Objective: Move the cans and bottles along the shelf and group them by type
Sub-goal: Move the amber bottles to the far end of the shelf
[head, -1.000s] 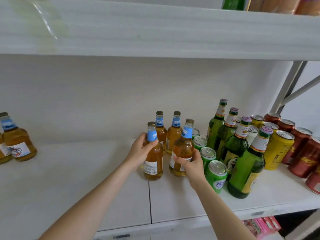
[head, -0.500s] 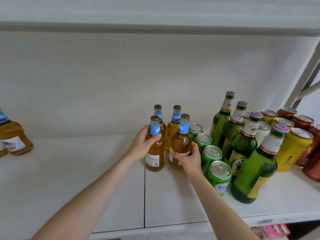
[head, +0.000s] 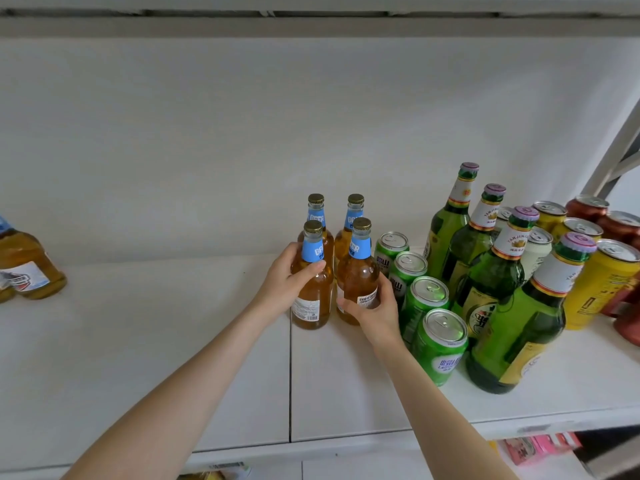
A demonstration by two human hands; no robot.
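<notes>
Left hand [head: 281, 285] wrapped round front-left amber bottle [head: 313, 297]: smooth clear glass, blue neck label, gold crimped cap. Right hand [head: 377, 313] grips front-right amber bottle [head: 358, 275]. Both upright on matte white shelf [head: 156, 358], just left of green cans [head: 441, 344], glossy aluminium cylinders in a row. Tall green glass bottles [head: 516, 334] right of those cans.

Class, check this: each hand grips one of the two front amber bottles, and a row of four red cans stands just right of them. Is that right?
Not quite. In the head view those four cans are green, not red. The rest holds: the left hand grips the front-left amber bottle, the right hand the front-right amber bottle.
</notes>
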